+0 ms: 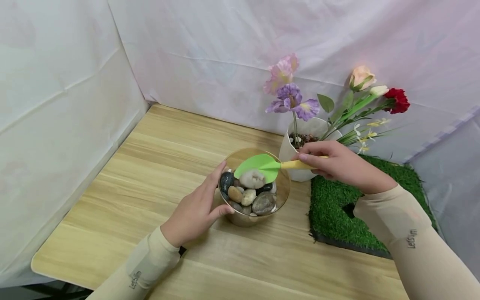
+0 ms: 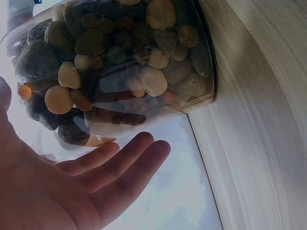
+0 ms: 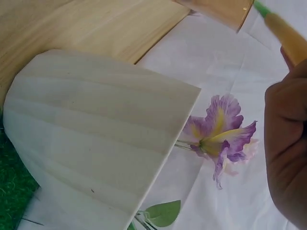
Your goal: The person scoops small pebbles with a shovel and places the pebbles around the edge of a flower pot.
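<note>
A clear amber-tinted bowl [image 1: 283,196] holds pebbles of several colours and sizes. My left hand [image 1: 196,210] rests at its left side, the thumb at the near rim and the other fingers extended along the wall; in the left wrist view the fingers [image 2: 129,175] lie nearly straight beside the pebble-filled bowl [image 2: 201,62]. My right hand [image 1: 335,164] grips the yellow handle of a small garden trowel [image 1: 262,163] from above. The trowel's green blade is tilted over the pebbles, with a large pale stone [image 1: 252,178] against it. In the right wrist view the yellow handle [image 3: 283,36] is partly hidden by the hand.
Right behind the bowl stands a white pot [image 1: 285,156] with artificial flowers, including a purple iris [image 1: 290,100] and a red carnation [image 1: 398,101]. A green turf mat [image 1: 331,212] lies at the right of the wooden table [image 1: 123,196]. Cloth walls [image 1: 210,62] enclose the back and sides.
</note>
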Demonstrator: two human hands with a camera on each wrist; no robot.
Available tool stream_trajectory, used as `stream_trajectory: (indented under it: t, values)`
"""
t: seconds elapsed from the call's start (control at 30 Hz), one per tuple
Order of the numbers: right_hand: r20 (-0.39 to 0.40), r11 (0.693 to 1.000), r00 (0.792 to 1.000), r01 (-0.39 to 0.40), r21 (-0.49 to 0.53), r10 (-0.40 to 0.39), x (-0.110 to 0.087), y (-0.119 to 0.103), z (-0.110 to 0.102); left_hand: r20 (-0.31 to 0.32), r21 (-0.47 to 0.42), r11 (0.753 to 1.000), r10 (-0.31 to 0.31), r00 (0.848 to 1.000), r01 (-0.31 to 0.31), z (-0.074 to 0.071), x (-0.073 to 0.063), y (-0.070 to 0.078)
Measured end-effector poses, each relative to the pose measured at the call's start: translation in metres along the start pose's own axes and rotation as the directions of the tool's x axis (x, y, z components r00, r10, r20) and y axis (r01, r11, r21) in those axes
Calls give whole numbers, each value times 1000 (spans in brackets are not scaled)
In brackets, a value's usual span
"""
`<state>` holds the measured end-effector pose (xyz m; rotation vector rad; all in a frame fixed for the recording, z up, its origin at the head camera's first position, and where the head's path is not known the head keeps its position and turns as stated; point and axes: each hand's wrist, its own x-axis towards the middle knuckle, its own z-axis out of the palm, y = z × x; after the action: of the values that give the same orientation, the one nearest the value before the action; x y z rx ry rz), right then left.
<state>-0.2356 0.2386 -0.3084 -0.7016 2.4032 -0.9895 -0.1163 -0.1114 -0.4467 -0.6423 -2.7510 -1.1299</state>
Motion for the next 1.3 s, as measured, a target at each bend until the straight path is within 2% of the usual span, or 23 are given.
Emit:
stream_trajectory:
  t: [0.33,0.57,0.73,1.07,1.3]
  values:
    - [42,998,999,-25,62,23,-9,7,3,0,8,1000,-1,1000,1,-1,0,-1]
    - [69,989,994,-87,116,80,-14,13,1,4,6,1000,-1,1000,0,1,1,-1]
    - [121,979,987,-122,164,103,-18,15,0,5,5,1000,-6,1000,6,0,-1,1]
    - [163,980,982,-119,162,93,-24,16,-3,10,-4,1000,-6,1000,6,1,0,3]
    - [194,974,977,-124,192,86,-25,19,2,13,-16,999,-29,1000,29,1,-4,2]
